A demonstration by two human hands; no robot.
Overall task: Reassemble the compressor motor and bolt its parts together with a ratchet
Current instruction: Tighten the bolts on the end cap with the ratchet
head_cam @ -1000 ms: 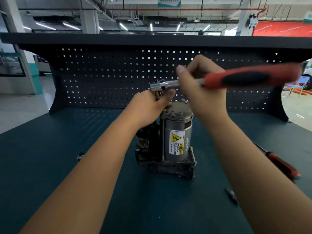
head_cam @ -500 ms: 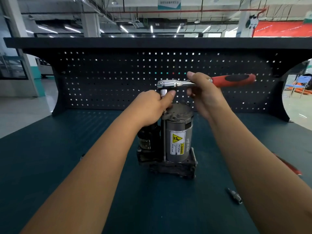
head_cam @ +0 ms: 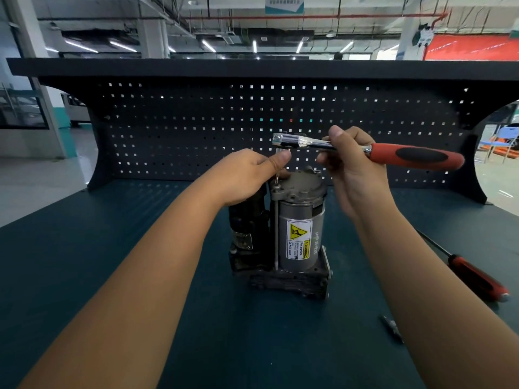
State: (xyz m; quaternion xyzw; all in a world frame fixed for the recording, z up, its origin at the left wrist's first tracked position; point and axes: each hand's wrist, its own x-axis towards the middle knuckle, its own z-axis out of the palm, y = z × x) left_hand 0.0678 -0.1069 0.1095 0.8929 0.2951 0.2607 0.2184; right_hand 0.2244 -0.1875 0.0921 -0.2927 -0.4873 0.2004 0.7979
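Lifted clear now, the ratchet (head_cam: 365, 150) sits gripped in my right hand (head_cam: 348, 167) above the compressor motor (head_cam: 297, 220); my left hand (head_cam: 247, 172) pinches the long bolt (head_cam: 276, 234) at its top.

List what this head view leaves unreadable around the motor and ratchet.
- Bolt head: the left hand covers it.
- Ratchet head and socket: blurred by motion.
- Small metal piece: too small to identify.
- Screwdriver tip: behind the right hand's forearm.

The grey compressor motor (head_cam: 299, 220) stands upright on its black base, the red-handled ratchet (head_cam: 365, 151) level above it.
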